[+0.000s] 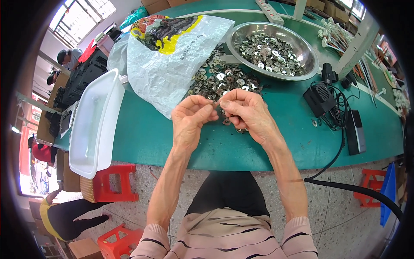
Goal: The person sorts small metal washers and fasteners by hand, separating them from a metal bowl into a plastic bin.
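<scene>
My left hand (189, 123) and right hand (252, 114) pinch fingertips, can't tell on what, by metal discs (221, 77) probably heaped close for easy reach.

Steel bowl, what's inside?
A heap of small, shiny, mostly round metal pieces sits in the steel bowl. Bare inner wall shows above them; the bottom is covered, so anything beneath the top pieces can't be seen.

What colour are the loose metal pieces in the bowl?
The metal pieces are silvery grey, best seen in the head view.
</scene>
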Demonstrator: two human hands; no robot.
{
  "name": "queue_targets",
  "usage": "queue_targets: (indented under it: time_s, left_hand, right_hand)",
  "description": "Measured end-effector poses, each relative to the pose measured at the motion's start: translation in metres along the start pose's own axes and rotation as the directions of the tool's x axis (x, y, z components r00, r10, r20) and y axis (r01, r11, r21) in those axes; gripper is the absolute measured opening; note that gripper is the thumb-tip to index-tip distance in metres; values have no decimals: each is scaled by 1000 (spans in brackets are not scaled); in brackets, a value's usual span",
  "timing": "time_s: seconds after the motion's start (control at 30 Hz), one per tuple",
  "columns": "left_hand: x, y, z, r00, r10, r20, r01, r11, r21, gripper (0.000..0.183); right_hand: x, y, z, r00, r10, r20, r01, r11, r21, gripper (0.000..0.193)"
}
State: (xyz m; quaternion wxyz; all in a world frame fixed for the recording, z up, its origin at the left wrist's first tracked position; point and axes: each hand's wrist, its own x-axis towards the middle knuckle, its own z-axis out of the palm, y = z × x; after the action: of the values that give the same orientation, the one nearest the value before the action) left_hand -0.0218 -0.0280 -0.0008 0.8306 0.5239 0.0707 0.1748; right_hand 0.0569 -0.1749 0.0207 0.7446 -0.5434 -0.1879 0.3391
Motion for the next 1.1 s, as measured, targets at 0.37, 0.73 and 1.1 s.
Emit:
queue_targets:
  time_s: [0.37,0.73,1.1]
  left_hand:
    - [-2,-1,5,995,97,36,-99,992,75,18]
    - [-2,-1,4,997,73,19,-75,986,149,15]
    - [-1,-2,3,998,60,10,-61,997,55,19]
  right_hand:
    - [-2,-3,4,996,-74,50,77,995,-61,10]
    - [-2,-4,1,995,-59,77,62,997,-34,13]
    - [1,3,-2,997,-46,67,44,998,35,13]
